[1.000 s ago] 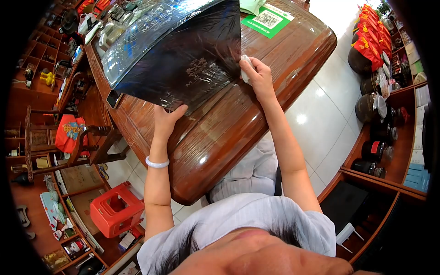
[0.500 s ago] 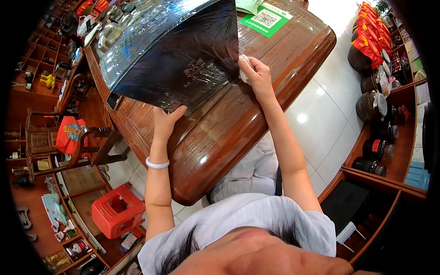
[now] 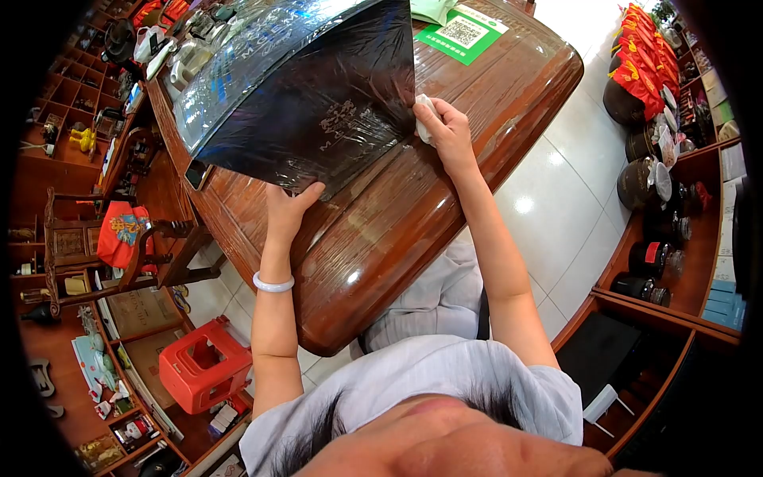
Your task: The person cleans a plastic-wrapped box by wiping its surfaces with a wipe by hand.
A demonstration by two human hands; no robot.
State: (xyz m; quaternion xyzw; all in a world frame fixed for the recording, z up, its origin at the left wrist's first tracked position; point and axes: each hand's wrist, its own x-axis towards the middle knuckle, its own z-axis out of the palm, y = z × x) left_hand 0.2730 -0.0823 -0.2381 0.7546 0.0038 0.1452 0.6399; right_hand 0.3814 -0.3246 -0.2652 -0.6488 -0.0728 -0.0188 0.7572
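A large dark box in shiny clear wrap (image 3: pixel 318 119) stands tilted on the brown wooden table (image 3: pixel 509 103). My left hand (image 3: pixel 292 203) is at its lower edge, the thumb showing against the front and the fingers hidden behind or under the box. My right hand (image 3: pixel 447 131) pinches a crumpled white cloth or tissue (image 3: pixel 425 119) against the box's right corner. A green card with a printed code (image 3: pixel 462 34) lies on the table beyond the box. Near the box's left corner lies a phone (image 3: pixel 197 174).
A red plastic stool (image 3: pixel 205 364) stands on the floor at the lower left. A wooden chair (image 3: pixel 71 238) with a red bag is at the left. Dark jars with red covers (image 3: pixel 636 71) line the right side, near shelves (image 3: pixel 691 262).
The box has shifted very slightly to the left, and my right hand with the white piece has moved a little with it. My left hand has hardly moved.
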